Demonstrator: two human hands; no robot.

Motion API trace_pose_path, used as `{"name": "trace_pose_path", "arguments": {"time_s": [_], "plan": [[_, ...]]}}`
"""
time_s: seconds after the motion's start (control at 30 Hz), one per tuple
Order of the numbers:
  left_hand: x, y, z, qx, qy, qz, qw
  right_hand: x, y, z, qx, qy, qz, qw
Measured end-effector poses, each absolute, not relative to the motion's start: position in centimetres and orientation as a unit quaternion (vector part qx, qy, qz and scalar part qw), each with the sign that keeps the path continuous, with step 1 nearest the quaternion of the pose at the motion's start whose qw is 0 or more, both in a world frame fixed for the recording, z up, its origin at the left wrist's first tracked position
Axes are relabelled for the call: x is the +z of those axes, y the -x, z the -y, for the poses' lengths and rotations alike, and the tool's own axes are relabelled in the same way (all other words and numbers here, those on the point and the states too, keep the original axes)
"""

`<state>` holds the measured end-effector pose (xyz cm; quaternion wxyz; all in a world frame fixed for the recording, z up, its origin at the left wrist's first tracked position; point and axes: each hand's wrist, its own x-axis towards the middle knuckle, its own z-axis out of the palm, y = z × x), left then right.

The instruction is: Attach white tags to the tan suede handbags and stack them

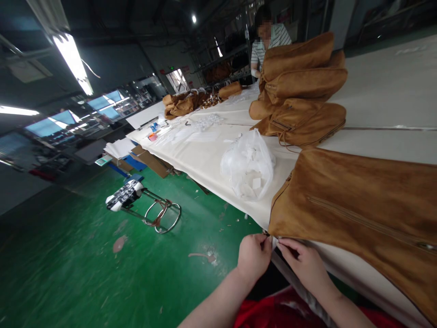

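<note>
At the corner of the brown bag (337, 193), both hands (254, 257) (305, 263) angle inward, fingertips pinching a white piece (274, 243).

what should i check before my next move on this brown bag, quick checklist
1. Left grip at the bag's near corner: ok, fingers curled in.
2. Right grip beside it: ok, thumb and finger pinched at the same corner.
3. Pale bit between the grips: cannot tell what it is, too small.
4. Brown bag supported: ok, on the table, corner at the edge.
5. Plastic bag out of the way: ok, apart from both grips.
</note>
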<state>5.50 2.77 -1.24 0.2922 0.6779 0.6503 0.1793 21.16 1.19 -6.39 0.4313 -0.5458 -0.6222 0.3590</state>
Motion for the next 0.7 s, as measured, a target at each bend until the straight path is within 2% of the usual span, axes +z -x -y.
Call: {"name": "trace_pose_path", "arguments": {"time_s": [0.27,0.53,0.7], "plan": [[-2.5,-5.1,-3.2,0.25,-0.603,-0.624,0.428,-6.9,-20.8,-1.1,0.251,0.545,0.688,0.408],[-3.7,-5.1,-3.5,0.264,-0.58,-0.598,0.486,-6.8,-20.5,-1.1,0.282,0.547,0.699,0.364],[-3.5,-5.3,-3.7,0.267,-0.597,-0.601,0.46,-7.2,-20.1,-1.3,0.325,0.601,0.625,0.378]]}}
